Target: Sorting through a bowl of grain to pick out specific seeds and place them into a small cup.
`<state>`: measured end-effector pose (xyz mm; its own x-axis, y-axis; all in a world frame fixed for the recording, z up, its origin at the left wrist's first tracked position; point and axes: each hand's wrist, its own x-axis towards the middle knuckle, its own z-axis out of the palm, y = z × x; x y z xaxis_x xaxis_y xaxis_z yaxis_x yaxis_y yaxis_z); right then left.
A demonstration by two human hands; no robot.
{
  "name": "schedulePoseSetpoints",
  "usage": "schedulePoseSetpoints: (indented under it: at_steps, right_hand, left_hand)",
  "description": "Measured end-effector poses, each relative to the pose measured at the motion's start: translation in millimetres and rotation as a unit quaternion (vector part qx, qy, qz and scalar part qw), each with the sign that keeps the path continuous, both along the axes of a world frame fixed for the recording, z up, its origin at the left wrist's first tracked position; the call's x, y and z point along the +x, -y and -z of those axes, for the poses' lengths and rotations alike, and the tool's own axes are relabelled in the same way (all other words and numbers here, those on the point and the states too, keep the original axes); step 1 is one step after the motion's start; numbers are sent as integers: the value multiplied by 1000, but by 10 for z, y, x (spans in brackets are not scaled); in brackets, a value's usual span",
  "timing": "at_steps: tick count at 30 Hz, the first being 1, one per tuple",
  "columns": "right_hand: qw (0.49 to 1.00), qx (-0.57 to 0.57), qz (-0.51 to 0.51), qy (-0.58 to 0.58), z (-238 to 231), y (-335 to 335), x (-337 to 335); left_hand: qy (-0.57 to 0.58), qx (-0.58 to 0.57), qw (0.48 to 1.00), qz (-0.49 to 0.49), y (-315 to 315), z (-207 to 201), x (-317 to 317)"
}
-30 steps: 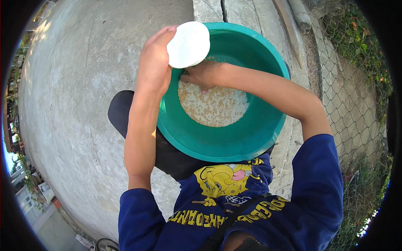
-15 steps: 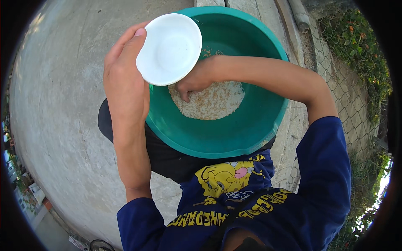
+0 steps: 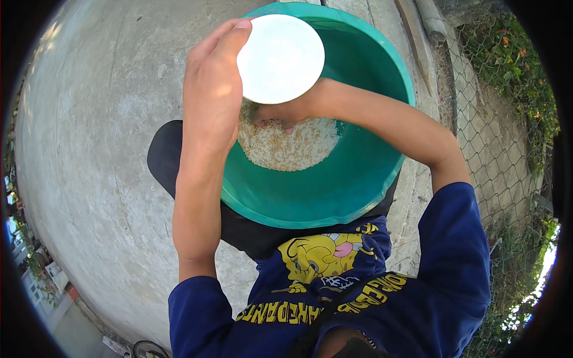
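A white bowl (image 3: 280, 59) is in my left hand (image 3: 213, 89), with the thumb over its rim and the fingers behind. It is held above the left part of a large green basin (image 3: 310, 200). In the basin lies a heap of pale rice grains mixed with brown husks (image 3: 292, 149). My right hand (image 3: 295, 110) reaches in from the right, low under the bowl, at the grain's surface. Two of its fingertips show apart and slightly blurred; the bowl hides part of the hand.
The basin rests against my dark-clad legs (image 3: 164, 155). Grey concrete (image 3: 101, 179) spreads to the left. On the right run a wooden beam (image 3: 418, 48) and a wire mesh fence (image 3: 489, 131) with green plants (image 3: 513, 65) behind it.
My left hand and the bowl have moved right and slightly up, and the bowl has tipped so its inside looks brighter. My right hand has shifted slightly, with its fingertips now farther apart.
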<state>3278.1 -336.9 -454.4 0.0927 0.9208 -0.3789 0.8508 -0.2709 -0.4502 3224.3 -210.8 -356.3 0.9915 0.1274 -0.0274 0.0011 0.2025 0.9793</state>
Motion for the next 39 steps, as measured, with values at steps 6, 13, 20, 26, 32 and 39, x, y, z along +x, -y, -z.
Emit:
schedulePoseSetpoints:
  at_steps: [6, 13, 20, 26, 32, 39]
  right_hand:
    - [985, -34, -87, 146, 150, -161, -518]
    - [990, -44, -117, 56, 279, 7, -697]
    - [977, -122, -21, -172, -202, 378, -634]
    - [705, 86, 420, -565, -524, 751, -756]
    - [532, 171, 541, -629, -475, 907, -960]
    - [310, 316, 606, -661, -349, 845, -1188]
  left_hand:
    - [-13, 37, 999, 35, -10, -142, -155]
    - [18, 231, 968, 99, -21, -14, -180]
    - [57, 269, 958, 78, 65, 139, -141]
    - [-48, 37, 994, 96, 67, -78, -237]
    - [-19, -78, 996, 31, 82, -234, -329]
    - [1, 75, 993, 96, -34, -243, -338]
